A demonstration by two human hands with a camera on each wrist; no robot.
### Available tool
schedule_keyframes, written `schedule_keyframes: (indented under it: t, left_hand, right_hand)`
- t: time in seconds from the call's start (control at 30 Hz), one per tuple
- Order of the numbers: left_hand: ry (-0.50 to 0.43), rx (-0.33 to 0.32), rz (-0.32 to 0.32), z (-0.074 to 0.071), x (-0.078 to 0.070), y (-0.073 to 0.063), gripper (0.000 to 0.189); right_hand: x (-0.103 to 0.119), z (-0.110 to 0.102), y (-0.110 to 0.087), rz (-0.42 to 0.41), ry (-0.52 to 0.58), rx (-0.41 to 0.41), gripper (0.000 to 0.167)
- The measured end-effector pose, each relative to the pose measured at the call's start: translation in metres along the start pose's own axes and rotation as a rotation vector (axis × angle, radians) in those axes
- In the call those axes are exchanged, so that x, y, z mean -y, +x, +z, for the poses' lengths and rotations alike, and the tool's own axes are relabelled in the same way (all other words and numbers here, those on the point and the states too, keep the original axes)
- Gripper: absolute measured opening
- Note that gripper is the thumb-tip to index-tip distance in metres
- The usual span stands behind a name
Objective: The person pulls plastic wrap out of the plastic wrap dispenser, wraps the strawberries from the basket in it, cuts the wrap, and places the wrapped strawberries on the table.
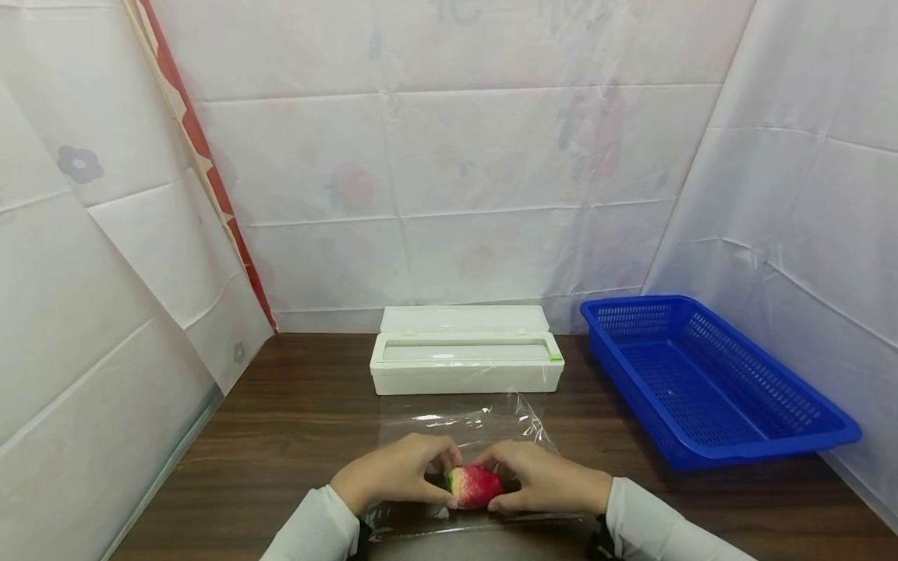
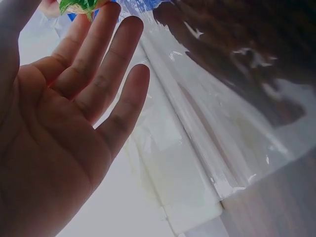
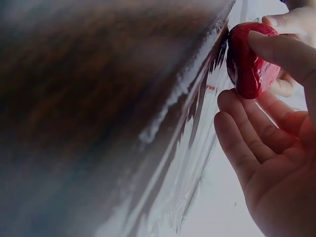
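A strawberry (image 1: 475,487), red with a pale yellowish end and green leaves, is pinched between both hands over a sheet of clear plastic wrap (image 1: 449,421). At its leafy end, the left hand (image 1: 400,471) holds it with thumb and fingertips. From the other end the right hand (image 1: 550,477) grips it the same way. The right wrist view shows the right thumb on the glossy red side of the strawberry (image 3: 252,59). Only the green leaves (image 2: 79,6) show at the top of the left wrist view. The wrap lies on the table, reaching back toward a white box.
Behind the hands stands the white wrap dispenser box (image 1: 466,374), its lid (image 1: 464,319) raised at the back. A blue perforated basket (image 1: 708,452) sits to the right on the dark wooden table (image 1: 281,452). White printed sheets (image 1: 456,156) wall in the back and sides.
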State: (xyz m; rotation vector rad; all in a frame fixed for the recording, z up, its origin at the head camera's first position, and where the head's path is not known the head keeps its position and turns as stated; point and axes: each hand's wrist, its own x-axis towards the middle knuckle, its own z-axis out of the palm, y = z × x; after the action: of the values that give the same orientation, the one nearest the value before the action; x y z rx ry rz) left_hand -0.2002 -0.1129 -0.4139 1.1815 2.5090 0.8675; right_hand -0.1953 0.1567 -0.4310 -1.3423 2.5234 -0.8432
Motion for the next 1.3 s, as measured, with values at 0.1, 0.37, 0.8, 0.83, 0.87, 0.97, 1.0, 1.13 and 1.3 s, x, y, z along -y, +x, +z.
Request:
schedule_keyframes:
  t: [0.1,0.37,0.8,0.83,0.87,0.97,1.0,1.13,1.3]
  left_hand:
    - [-0.005,0.007,0.001,-0.0001,0.0002,0.0,0.04]
    - [-0.008,0.01,0.006,-0.0002,-0.0015,-0.001,0.04]
    - [0.006,0.023,0.031,0.0006,-0.0004,-0.0022,0.04]
    - [0.008,0.023,0.03,0.0007,-0.0003,-0.002,0.04]
    - [0.009,0.022,0.029,0.001,-0.0001,-0.0019,0.04]
    - [0.003,0.02,0.019,0.0007,-0.0007,-0.0014,0.04]
    - [0.001,0.019,0.016,0.0005,-0.0009,-0.0013,0.04]
    - [-0.002,0.017,0.007,0.0002,-0.0015,-0.0016,0.04]
    - [0.003,0.019,0.007,-0.0005,-0.0014,-0.0036,0.042]
  right_hand:
    - [-0.001,0.0007,-0.0003,-0.008,-0.012,0.002,0.046]
    - [-0.0012,0.0024,-0.0007,-0.026,-0.009,0.002,0.047]
    - [0.0036,0.001,-0.0006,-0.034,0.053,0.036,0.044]
    - [0.0038,0.0008,-0.0006,-0.033,0.059,0.04,0.044]
    - [0.004,0.0007,-0.0005,-0.031,0.063,0.042,0.044]
    - [0.0045,0.0002,-0.0002,-0.029,0.067,0.043,0.044]
    - [0.0046,0.0,-0.0002,-0.028,0.065,0.043,0.044]
    - [0.0046,-0.0002,0.0,-0.022,0.047,0.038,0.045]
    - [0.0032,-0.0011,-0.0011,-0.006,0.041,0.042,0.049]
